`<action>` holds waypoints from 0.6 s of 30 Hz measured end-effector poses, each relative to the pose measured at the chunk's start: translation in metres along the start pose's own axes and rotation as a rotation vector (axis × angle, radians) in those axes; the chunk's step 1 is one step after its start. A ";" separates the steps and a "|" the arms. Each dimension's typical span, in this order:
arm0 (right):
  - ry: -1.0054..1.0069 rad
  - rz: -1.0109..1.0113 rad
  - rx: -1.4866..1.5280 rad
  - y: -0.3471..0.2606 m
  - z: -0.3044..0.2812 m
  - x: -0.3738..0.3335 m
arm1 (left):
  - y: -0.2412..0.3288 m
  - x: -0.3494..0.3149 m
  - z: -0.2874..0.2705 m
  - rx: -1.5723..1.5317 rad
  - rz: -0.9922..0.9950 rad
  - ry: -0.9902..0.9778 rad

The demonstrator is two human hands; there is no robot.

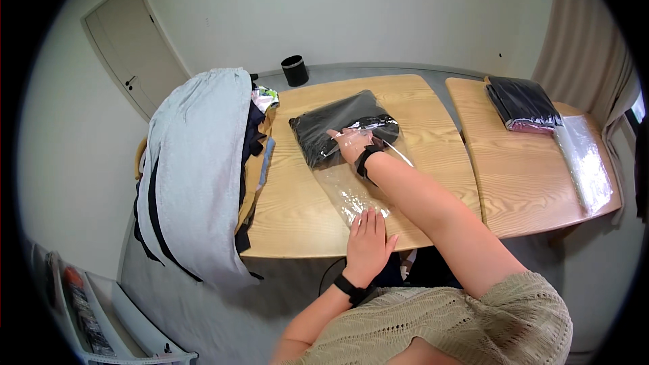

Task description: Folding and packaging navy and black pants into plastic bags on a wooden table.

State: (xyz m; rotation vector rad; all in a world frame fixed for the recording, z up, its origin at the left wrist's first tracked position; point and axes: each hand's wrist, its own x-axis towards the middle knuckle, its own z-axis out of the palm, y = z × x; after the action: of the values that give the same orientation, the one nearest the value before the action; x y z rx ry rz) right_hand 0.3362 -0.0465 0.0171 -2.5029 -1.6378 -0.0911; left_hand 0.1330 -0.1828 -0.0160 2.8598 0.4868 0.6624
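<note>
A folded black garment [338,118] lies in a clear plastic bag [351,186] on the wooden table in front of me. My right hand [353,143] reaches across to the garment's near side, a digit stretched out to the left. Plastic glare partly covers its other fingers, and I cannot tell whether the hand is inside the bag or on top of it. Flat on the bag's near end, by the table's front edge, rests my left hand [368,243] with its fingers stretched out. Both wrists wear dark bands.
A tall heap of clothes under pale grey trousers [196,162] stands at the table's left. On the right-hand table [500,189] are packed dark garments [520,103] and clear plastic bags [585,162]. A black bin [295,71] stands behind; a grey storage bin [115,311] is lower left.
</note>
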 end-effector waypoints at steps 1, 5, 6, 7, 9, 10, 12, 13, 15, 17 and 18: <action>-0.015 -0.008 0.000 -0.010 -0.007 -0.012 | -0.001 -0.007 -0.007 0.022 0.018 -0.028; -0.168 0.140 0.114 -0.024 -0.013 -0.064 | 0.009 -0.019 -0.041 -0.106 -0.023 -0.166; -0.172 0.157 0.101 -0.028 -0.014 -0.071 | 0.010 -0.018 -0.045 -0.061 0.021 -0.109; -0.176 0.174 0.088 -0.033 -0.014 -0.076 | 0.011 -0.022 -0.042 -0.065 0.011 -0.116; -0.193 0.171 0.084 -0.036 -0.018 -0.080 | 0.010 -0.027 -0.028 0.022 0.022 -0.111; -0.198 0.173 0.077 -0.036 -0.020 -0.078 | 0.009 -0.030 -0.024 0.050 0.040 -0.105; -0.199 0.168 0.120 -0.034 -0.017 -0.072 | 0.009 -0.033 -0.021 0.061 0.048 -0.110; -0.195 0.164 0.161 -0.031 -0.015 -0.068 | 0.010 -0.034 -0.021 0.073 0.059 -0.111; -0.163 0.162 0.126 -0.028 -0.014 -0.062 | 0.010 -0.033 -0.021 0.070 0.064 -0.113; -0.181 0.188 0.121 -0.029 -0.016 -0.060 | 0.010 -0.031 -0.020 0.069 0.072 -0.113; -0.181 0.196 0.126 -0.030 -0.017 -0.062 | 0.009 -0.033 -0.019 0.073 0.063 -0.117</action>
State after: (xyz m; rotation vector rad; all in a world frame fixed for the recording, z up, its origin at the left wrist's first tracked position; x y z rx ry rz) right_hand 0.2843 -0.0938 0.0283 -2.6220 -1.3970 0.2590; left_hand 0.0990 -0.2013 -0.0101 2.9720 0.4135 0.4934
